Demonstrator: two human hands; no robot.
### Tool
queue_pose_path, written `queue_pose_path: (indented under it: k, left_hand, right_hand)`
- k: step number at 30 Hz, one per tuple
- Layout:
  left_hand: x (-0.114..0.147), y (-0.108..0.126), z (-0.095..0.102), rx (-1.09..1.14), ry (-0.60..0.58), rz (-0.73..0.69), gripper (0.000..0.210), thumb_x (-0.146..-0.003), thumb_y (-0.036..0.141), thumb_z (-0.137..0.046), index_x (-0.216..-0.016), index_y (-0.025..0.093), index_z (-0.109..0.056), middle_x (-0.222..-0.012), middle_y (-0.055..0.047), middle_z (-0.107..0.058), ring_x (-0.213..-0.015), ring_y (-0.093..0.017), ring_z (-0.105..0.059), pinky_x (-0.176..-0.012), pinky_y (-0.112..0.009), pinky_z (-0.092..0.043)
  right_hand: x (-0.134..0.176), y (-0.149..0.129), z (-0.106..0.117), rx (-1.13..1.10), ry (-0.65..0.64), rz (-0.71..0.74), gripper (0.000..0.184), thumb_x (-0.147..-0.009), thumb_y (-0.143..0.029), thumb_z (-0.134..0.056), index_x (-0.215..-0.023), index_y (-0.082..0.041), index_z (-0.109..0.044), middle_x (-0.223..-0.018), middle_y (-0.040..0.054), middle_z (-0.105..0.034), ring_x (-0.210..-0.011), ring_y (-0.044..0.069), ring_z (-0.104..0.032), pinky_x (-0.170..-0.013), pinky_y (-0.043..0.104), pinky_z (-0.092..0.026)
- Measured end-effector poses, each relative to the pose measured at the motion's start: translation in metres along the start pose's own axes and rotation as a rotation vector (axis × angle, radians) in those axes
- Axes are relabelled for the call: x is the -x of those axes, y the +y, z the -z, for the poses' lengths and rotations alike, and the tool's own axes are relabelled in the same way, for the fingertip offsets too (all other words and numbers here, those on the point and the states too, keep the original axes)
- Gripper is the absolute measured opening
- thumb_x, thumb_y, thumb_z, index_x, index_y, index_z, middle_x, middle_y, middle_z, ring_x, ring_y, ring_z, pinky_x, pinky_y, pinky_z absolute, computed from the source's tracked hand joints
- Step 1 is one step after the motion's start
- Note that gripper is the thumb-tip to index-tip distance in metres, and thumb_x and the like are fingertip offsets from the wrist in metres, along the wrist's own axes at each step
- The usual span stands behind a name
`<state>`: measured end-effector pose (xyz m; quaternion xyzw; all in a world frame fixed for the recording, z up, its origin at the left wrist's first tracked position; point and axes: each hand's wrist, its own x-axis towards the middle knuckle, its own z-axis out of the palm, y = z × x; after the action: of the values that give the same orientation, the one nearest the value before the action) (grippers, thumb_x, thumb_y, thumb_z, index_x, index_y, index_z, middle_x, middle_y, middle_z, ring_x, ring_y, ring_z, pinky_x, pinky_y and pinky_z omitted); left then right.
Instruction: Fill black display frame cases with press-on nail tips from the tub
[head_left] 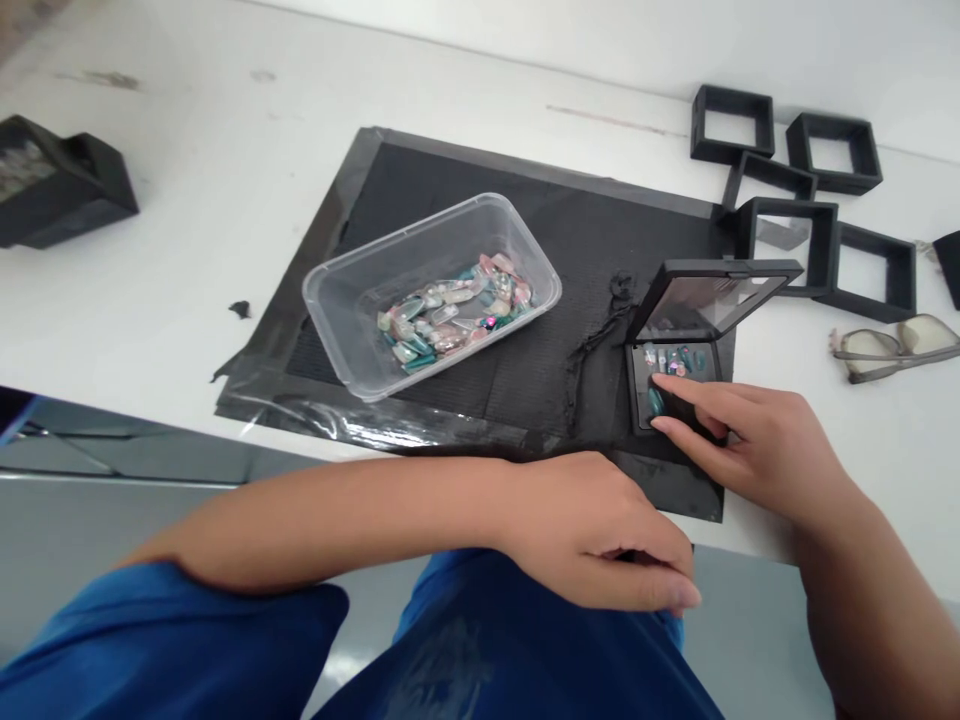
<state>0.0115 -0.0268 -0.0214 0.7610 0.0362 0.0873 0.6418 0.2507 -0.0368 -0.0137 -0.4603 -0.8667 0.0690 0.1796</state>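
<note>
A small black case (643, 392) with a windowed lid (701, 300) stands open on the right side of the mat. Inside it, several press-on nails (679, 360) in teal, pink and clear tones lie along the back. My right hand (772, 445) reaches in from the right, thumb and index fingertip at the two ends of a teal press-on nail (656, 402). Near the table's front edge, my left hand (607, 535) is closed, thumb against curled fingers; what it holds, if anything, is hidden. A clear plastic tub (352, 300) contains many mixed press-on nails (450, 315).
A black mat (450, 170) with taped edges lies under the tub and case. Several black square frames (731, 145) are grouped at the back right, beside eyeglasses (892, 345). Black boxes (82, 190) sit at the far left. A twisted black strip (592, 350) lies between tub and case.
</note>
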Motion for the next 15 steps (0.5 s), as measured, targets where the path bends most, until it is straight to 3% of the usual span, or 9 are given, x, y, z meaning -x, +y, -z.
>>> queue_pose_path:
  k: [7,11,13,15]
  left_hand:
    - [-0.001,-0.001,0.000,-0.040,-0.046,0.029,0.039,-0.110,0.047,-0.048,-0.098,0.020,-0.074,-0.091,-0.004,-0.083,-0.078,-0.017,-0.073,-0.073,-0.029,-0.052]
    - [-0.002,0.006,0.000,-0.003,-0.048,-0.057,0.030,-0.109,0.040,-0.051,-0.101,0.021,-0.073,-0.095,-0.002,-0.084,-0.079,-0.015,-0.074,-0.074,-0.028,-0.055]
    - [0.005,0.026,0.011,-0.128,0.005,-0.096,0.025,-0.106,0.034,-0.053,-0.096,0.021,-0.072,-0.091,-0.001,-0.082,-0.074,-0.015,-0.071,-0.070,-0.030,-0.054]
    - [0.021,0.057,0.032,-0.492,0.146,-0.009,0.022,-0.099,0.029,-0.055,-0.088,0.022,-0.072,-0.081,-0.002,-0.078,-0.069,-0.019,-0.064,-0.064,-0.037,-0.046]
  right_hand:
    - [0.000,-0.001,-0.004,-0.045,0.051,-0.047,0.029,-0.108,-0.043,-0.061,-0.115,-0.023,-0.081,-0.060,-0.0046,-0.061,-0.050,0.010,-0.054,-0.049,0.024,-0.043]
    - [0.001,-0.002,-0.003,-0.033,0.073,-0.030,0.028,-0.107,-0.044,-0.063,-0.114,-0.022,-0.080,-0.061,-0.0043,-0.063,-0.049,0.010,-0.056,-0.047,0.024,-0.041]
    - [0.002,0.000,-0.002,-0.058,0.077,-0.019,0.028,-0.107,-0.043,-0.066,-0.120,-0.023,-0.079,-0.070,-0.0026,-0.070,-0.051,0.010,-0.058,-0.048,0.023,-0.044]
    - [0.004,0.002,-0.002,-0.102,0.060,-0.004,0.028,-0.107,-0.040,-0.065,-0.127,-0.024,-0.078,-0.082,-0.0002,-0.077,-0.054,0.009,-0.061,-0.050,0.022,-0.046]
